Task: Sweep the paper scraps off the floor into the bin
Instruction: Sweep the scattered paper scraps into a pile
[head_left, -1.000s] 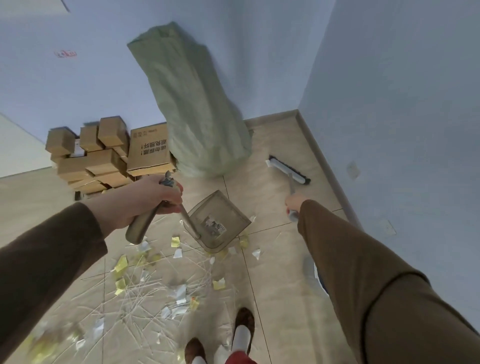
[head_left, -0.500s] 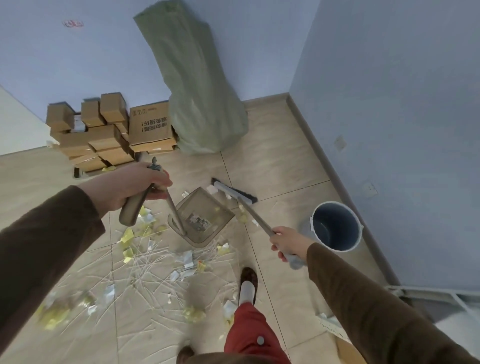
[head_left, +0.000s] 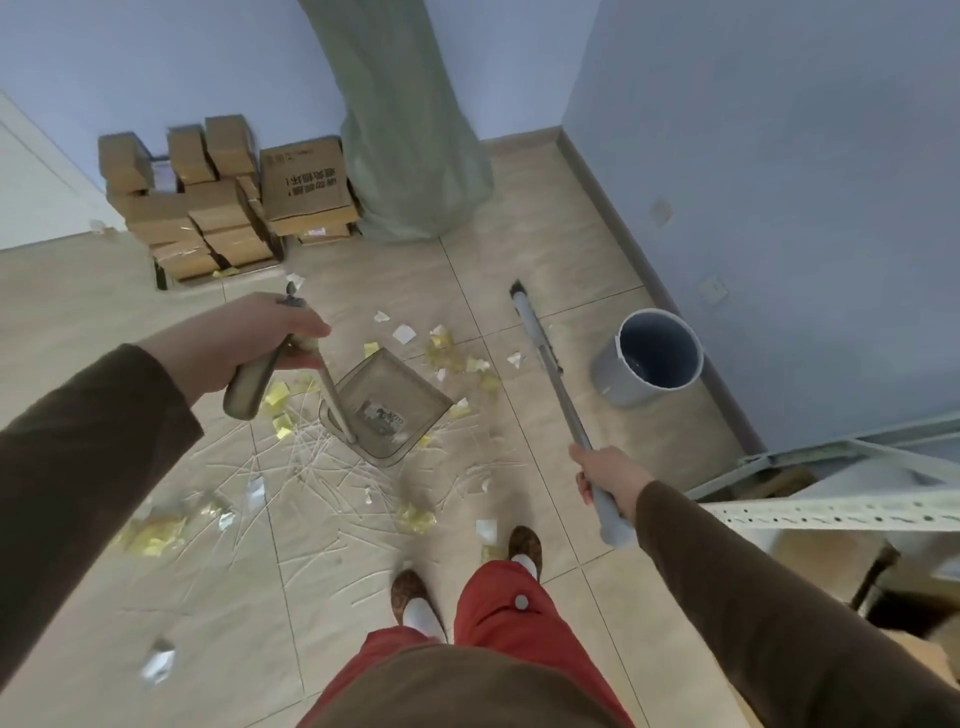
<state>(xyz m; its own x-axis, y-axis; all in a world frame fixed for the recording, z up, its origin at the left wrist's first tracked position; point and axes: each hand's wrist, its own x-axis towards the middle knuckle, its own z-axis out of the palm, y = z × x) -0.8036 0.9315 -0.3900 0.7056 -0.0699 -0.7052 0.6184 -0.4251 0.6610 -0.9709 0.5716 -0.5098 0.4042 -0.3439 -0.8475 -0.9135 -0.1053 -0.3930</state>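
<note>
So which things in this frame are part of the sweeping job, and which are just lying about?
Part of the job:
- broom, gripped by the right hand
- dustpan, its handle gripped by the left hand
- paper scraps on the floor
- grey bin

Just lying about:
- cardboard boxes by the wall
- green sack
- metal shelf rail

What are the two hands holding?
Left hand grips the translucent plastic dustpan by its handle top; right hand grips the long grey broom near its handle end.
</note>
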